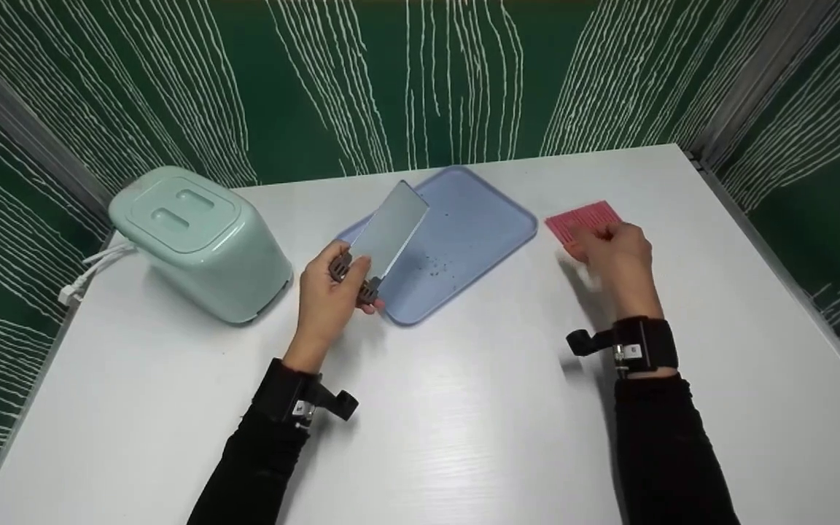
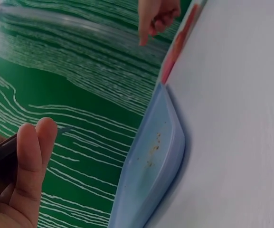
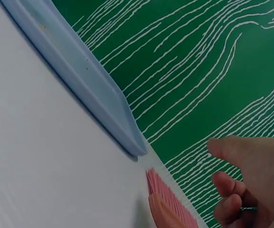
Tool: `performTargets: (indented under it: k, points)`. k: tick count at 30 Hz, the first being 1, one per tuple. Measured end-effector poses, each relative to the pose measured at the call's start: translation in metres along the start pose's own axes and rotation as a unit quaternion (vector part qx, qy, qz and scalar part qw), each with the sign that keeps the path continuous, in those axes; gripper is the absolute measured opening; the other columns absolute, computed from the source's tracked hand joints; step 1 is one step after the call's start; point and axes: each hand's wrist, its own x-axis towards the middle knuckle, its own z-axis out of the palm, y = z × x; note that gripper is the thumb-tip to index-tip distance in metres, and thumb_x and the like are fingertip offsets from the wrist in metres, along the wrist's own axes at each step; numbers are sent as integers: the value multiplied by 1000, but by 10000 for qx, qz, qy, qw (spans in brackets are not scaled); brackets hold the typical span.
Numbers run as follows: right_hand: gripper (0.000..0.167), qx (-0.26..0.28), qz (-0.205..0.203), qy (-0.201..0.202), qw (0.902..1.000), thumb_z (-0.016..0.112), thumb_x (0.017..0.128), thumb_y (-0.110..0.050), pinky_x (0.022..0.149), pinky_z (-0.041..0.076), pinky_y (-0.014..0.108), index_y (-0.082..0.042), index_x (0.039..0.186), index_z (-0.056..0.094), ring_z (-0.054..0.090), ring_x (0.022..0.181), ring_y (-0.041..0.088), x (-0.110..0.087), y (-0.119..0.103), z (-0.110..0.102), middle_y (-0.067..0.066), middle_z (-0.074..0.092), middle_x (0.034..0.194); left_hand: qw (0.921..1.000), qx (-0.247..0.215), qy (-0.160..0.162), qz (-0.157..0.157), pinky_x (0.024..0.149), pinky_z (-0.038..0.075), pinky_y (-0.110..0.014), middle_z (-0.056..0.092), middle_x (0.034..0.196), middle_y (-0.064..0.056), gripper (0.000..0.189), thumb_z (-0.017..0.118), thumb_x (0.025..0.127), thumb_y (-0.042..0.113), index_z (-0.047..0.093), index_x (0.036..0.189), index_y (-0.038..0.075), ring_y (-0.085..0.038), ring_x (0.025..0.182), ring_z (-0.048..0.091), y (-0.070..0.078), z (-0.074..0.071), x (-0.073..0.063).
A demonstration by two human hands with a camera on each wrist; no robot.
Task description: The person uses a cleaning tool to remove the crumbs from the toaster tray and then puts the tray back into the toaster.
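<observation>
My left hand point(image 1: 327, 297) grips the dark grey end of a flat metal toaster crumb tray point(image 1: 393, 222), thumb on top, holding it tilted above the near left part of a blue tray point(image 1: 482, 244). In the left wrist view, the fingers point(image 2: 30, 161) of that hand curl round the crumb tray's dark edge. To the right of the blue tray, a brush with pink bristles point(image 1: 586, 217) lies on the table. My right hand point(image 1: 620, 255) hovers just over the brush. The right wrist view shows its loosely bent fingers point(image 3: 231, 183) apart from the brush point(image 3: 172, 197).
A mint green toaster point(image 1: 205, 244) stands at the left, its white cord and plug point(image 1: 74, 288) behind it. Small brown crumbs point(image 1: 434, 266) lie scattered in the blue tray. A green wall with white streaks point(image 1: 434, 87) rises behind the white table point(image 1: 456, 408).
</observation>
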Motion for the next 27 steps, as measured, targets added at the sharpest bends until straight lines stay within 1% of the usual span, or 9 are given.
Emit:
performTargets:
  k: [1,3,7,8,10,14,17,23,27]
  points:
    - [51,-46,-74,14,10000,66,100,-59,65,49,26,-8,104,65,66,80,9,-1,-4,2,-10,75,84,10000,-27,34,-37,50,62,-34,71,78,-15,11,64,106,12,65,113,3,-26,55,76,0,0,0]
    - [55,-134,-90,-29,9999,67,97,-64,76,48,30,-10,109,70,63,83,9,-4,-13,7,-10,68,87,9999,-65,91,-89,51,63,-34,72,81,-15,14,65,107,13,66,116,3,-25,56,76,0,1,-1]
    - [66,-154,-125,-423,9989,64,95,-72,91,46,38,-15,128,73,59,102,14,-9,-30,19,0,67,109,9997,-121,169,-86,54,64,-36,71,82,-15,17,65,108,17,65,117,3,-25,58,78,1,3,-2]
    - [69,-124,-159,-562,9982,63,96,-73,92,45,38,-15,132,71,59,106,16,-11,-34,23,3,68,114,9997,-149,171,-77,55,65,-37,70,82,-16,18,65,108,19,64,116,3,-25,59,78,1,4,-2]
    - [71,-41,-342,-793,9963,62,98,-71,90,48,35,-11,135,69,58,108,20,-15,-41,31,10,68,120,9995,-245,162,-95,57,66,-38,70,84,-15,20,64,110,23,64,116,3,-25,60,78,2,6,-3]
    - [71,55,-691,-1100,9915,62,99,-70,87,47,33,-7,131,68,57,106,23,-25,-54,51,15,69,120,9982,-563,81,-211,61,67,-40,70,88,-15,27,58,113,30,62,116,3,-26,63,79,4,9,-3]
    - [71,137,-922,-1372,9861,61,100,-69,90,47,35,-4,128,69,59,109,26,-33,-62,65,15,69,118,9963,-796,31,-312,63,67,-40,72,92,-16,31,53,114,32,61,118,2,-26,65,79,6,13,-3]
    - [68,404,-1136,-1791,9764,60,103,-63,98,49,37,0,127,70,64,116,33,-42,-69,82,15,70,114,9925,-1143,-175,-406,68,68,-40,73,98,-18,32,45,117,30,58,122,1,-25,68,80,5,21,-7]
    - [61,491,-1340,-2016,9690,60,106,-56,96,50,37,1,126,72,65,114,34,-49,-73,95,14,71,110,9899,-1292,-312,-488,74,69,-41,72,103,-17,36,41,117,35,55,125,2,-26,76,81,3,30,-11]
